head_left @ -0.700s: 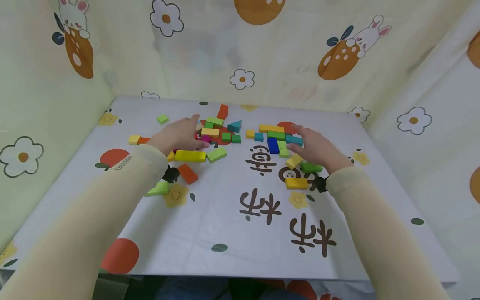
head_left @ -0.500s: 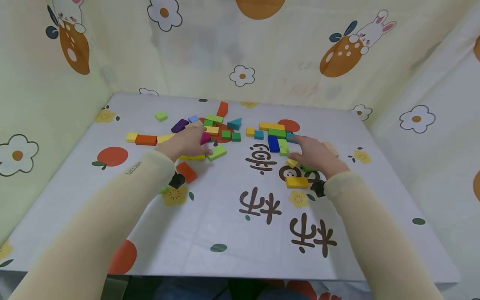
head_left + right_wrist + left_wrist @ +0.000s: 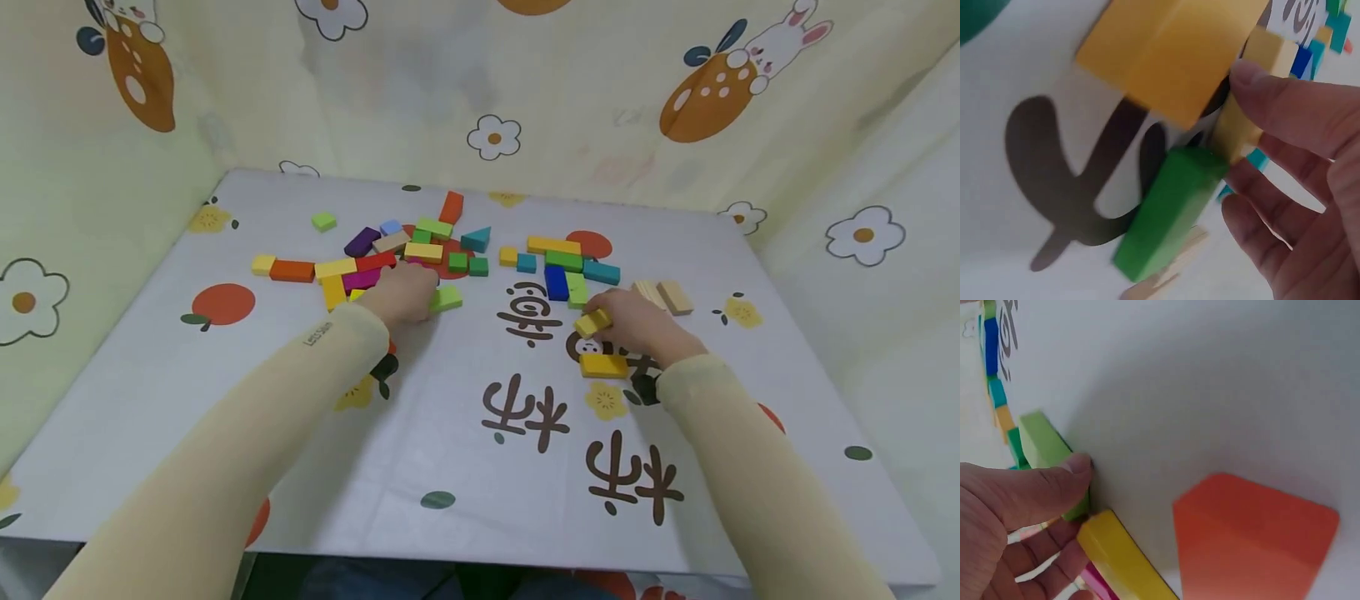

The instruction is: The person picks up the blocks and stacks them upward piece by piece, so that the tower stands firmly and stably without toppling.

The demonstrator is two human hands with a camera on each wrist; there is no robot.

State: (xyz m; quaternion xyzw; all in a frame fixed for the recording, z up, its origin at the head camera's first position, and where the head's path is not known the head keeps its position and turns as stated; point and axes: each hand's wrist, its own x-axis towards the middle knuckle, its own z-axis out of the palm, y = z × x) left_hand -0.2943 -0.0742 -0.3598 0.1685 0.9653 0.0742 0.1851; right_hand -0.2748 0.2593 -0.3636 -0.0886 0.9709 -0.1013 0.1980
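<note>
In the head view the left hand (image 3: 408,295) is among the blocks left of centre. The left wrist view shows its thumb and fingers pinching a light green block (image 3: 1047,442), beside a yellow block (image 3: 1124,562). The right hand (image 3: 642,323) grips a small yellow block (image 3: 593,323) between thumb and fingers. In the right wrist view that pale yellow block (image 3: 1259,75) meets the end of a green block (image 3: 1171,212), and a larger yellow block (image 3: 1175,56) lies close by. The right hand hides the green block in the head view.
Coloured blocks lie across the back of the table (image 3: 465,500), with red, magenta and purple ones (image 3: 362,242) at the left. Two wooden blocks (image 3: 676,297) are right of the right hand. An orange block (image 3: 1254,540) lies near the left hand.
The left hand has moved right and closer, onto the light green block. The right hand has drawn back from the teal block and now grips the small yellow block. The head view has shifted slightly.
</note>
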